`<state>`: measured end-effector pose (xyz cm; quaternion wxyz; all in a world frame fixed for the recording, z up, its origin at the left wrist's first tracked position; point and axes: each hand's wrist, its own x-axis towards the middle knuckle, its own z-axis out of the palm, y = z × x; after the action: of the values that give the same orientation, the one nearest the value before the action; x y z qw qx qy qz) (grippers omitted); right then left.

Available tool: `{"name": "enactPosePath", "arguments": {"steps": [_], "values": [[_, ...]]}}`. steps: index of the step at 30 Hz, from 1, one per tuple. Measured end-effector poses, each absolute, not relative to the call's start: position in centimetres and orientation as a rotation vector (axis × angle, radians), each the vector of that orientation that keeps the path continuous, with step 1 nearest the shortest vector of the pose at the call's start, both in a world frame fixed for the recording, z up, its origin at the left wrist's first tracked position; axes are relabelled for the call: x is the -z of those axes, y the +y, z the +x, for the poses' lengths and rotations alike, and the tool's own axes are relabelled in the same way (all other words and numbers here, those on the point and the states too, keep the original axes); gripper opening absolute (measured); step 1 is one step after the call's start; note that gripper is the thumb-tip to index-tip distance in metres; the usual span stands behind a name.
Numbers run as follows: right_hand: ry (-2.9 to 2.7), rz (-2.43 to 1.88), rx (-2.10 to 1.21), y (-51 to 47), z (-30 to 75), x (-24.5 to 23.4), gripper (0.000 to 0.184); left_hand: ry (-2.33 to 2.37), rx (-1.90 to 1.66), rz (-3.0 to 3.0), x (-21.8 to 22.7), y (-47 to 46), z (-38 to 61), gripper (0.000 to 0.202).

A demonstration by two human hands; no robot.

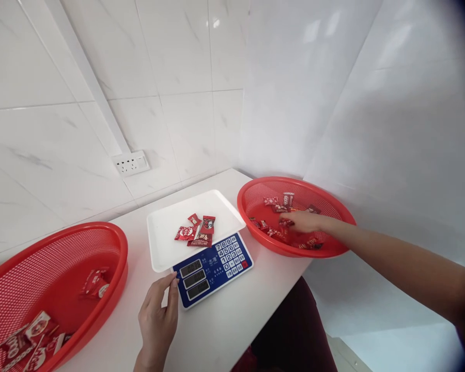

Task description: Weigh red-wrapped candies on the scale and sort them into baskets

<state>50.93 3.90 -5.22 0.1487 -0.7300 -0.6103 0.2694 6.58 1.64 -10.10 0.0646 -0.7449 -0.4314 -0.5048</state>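
My left hand [158, 305] is at the left edge of a blue and white digital scale [215, 279], thumb and index tips brought together. Nothing shows between them. Several red wrapped candies [185, 233] lie in a loose group on the scale's white tray [165, 227]. Inside the right red basket [294, 253], my right hand [304, 221] reaches down with its fingers closed around a small red candy packet [286, 222]. Other candy packets [270, 201] are scattered on the basket floor around it. The fingertips are partly hidden by the packet and shadow.
Another red basket [118, 243] with several larger red packets [95, 283] stands at the left. All of it rests on a white table [232, 315] against the tiled wall [186, 124]. A socket strip [132, 164] is mounted above the table. A side wall rises behind the right basket.
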Motion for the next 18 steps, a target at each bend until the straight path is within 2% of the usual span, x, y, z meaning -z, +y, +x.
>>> {"name": "enactPosePath", "arguments": {"steps": [4,11,14,18], "values": [[-1.566,-2.068,-0.926,4.7,50.5,2.6,0.042,-1.276,1.541,-2.249,9.9,1.7,6.6,0.014],[-1.002,-1.616,-1.194,5.2,44.3,0.3,0.042,-1.253,1.649,-2.325,9.9,1.3,6.9,0.012],[-1.113,-1.566,-1.286,6.2,40.2,0.4,0.037,-1.256,1.718,-2.339,9.7,1.2,7.0,0.013],[-1.449,-1.477,-1.358,8.3,35.1,0.1,0.043,-1.278,1.718,-2.329,9.7,1.1,7.0,0.013]]}}
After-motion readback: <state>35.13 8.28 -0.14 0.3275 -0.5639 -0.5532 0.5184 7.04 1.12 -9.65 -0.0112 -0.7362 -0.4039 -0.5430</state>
